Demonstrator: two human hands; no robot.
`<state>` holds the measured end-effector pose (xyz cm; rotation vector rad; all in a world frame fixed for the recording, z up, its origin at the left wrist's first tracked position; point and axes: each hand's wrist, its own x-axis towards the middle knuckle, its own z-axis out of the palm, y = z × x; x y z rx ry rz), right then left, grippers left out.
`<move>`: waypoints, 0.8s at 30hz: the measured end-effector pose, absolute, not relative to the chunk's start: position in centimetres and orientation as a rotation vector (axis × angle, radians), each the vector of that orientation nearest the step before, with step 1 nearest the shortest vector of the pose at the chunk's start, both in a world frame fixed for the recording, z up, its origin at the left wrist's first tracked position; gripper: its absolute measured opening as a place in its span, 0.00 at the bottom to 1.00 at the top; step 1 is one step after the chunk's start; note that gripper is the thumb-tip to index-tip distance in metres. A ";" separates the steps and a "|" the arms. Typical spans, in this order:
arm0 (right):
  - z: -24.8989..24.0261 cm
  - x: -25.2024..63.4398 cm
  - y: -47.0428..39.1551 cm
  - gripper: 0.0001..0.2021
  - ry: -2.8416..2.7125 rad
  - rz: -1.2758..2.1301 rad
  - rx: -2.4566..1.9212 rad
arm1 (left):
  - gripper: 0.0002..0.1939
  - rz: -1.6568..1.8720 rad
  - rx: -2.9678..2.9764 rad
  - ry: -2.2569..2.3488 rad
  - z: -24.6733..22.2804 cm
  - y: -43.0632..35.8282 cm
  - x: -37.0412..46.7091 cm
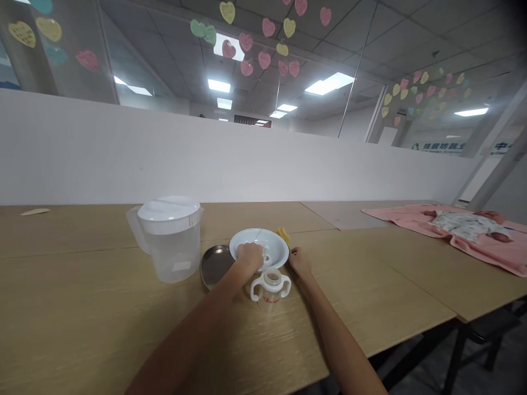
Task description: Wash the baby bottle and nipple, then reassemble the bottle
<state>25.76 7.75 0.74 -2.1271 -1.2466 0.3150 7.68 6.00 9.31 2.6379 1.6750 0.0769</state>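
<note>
My left hand (250, 256) is closed, knuckles up, over the near left part of a white bowl (281, 258); whatever its fingers hold is hidden. Small white parts (266, 258) lie in the bowl beside it. At the bowl's right rim, my right hand (300, 261) is closed round the thin handle of what looks like a yellow-headed brush (284, 235), its head pointing away from me. Just in front of the bowl stands a clear baby bottle (270, 289) with two white side handles and an open top. A round metal dish (214, 267) sits left of the bowl, partly behind my left forearm.
A translucent pitcher (173, 249) with a white lid stands at the left. Far right, a baby or baby doll (469, 225) lies on a pink towel (415, 215). A white partition (247, 164) borders the table's back; its front edge drops away at the right, near a dark stool (489, 326).
</note>
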 end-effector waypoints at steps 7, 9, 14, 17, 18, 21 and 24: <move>0.7 25.7 7.6 0.14 -1.116 0.268 -2.037 | 0.12 0.187 2.614 1.641 9.5 6.3 7.1; 0.9 25.6 7.5 0.14 -1.045 0.208 -1.987 | 0.13 0.290 2.624 1.642 10.0 6.3 6.7; 2.1 24.7 7.0 0.19 -0.941 0.061 -1.811 | 0.16 0.598 2.588 1.689 12.2 6.2 5.9; 2.6 23.4 6.7 0.20 -0.988 -0.129 -1.525 | 0.17 0.788 2.538 1.689 13.8 5.9 5.7; 2.7 23.0 6.6 0.21 -1.026 -0.209 -1.425 | 0.17 0.857 2.518 1.678 14.2 5.8 5.6; 2.5 21.8 6.2 0.20 -1.193 -0.413 -1.287 | 0.16 1.136 2.373 1.530 15.4 5.3 5.3; 2.0 21.5 6.0 0.18 -1.302 -0.556 -1.294 | 0.14 1.343 2.195 1.267 16.0 4.9 5.2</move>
